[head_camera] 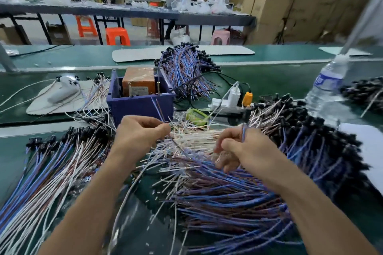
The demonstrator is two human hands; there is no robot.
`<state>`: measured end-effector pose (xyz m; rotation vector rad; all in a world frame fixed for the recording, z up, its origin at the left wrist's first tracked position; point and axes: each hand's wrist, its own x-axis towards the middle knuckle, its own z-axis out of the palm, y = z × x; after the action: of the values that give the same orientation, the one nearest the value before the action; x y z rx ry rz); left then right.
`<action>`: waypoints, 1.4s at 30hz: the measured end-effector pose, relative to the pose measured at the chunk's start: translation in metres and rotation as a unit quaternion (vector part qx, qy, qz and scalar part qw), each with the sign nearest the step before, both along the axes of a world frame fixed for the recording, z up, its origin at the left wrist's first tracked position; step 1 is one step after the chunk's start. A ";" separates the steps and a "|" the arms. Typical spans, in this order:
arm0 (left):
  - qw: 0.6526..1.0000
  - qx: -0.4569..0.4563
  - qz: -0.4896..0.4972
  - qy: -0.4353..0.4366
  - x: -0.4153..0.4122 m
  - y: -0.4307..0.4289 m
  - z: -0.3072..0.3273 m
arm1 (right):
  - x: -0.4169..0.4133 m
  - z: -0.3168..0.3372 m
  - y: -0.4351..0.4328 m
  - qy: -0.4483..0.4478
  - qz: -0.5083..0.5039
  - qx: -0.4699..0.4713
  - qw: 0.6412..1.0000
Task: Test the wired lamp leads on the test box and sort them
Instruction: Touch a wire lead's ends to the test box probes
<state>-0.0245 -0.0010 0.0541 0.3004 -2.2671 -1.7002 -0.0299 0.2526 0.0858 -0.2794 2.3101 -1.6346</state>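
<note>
Near the centre of the frame, a thin blue-and-brown lead is pinched between the thumb and curled fingers of the left hand, and its free ends are raised just in front of the blue test box, which is set on the green desk just above the hands. A second lead is pinched upright by the right hand, its other fingers curled, at centre right. A large heap of leads is spread beneath both hands toward the lower right, a laid-out bundle is seen at lower left, and a further heap is piled behind the box.
</note>
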 end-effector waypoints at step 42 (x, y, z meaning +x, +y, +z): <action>0.861 -0.324 0.327 -0.219 0.098 -0.124 -0.012 | 0.024 -0.043 -0.199 0.191 0.135 0.184 0.955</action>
<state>0.0738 -0.1246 0.0423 1.2128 -2.4475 -0.5169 -0.0059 0.0535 0.0426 -0.8432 2.6485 -1.0641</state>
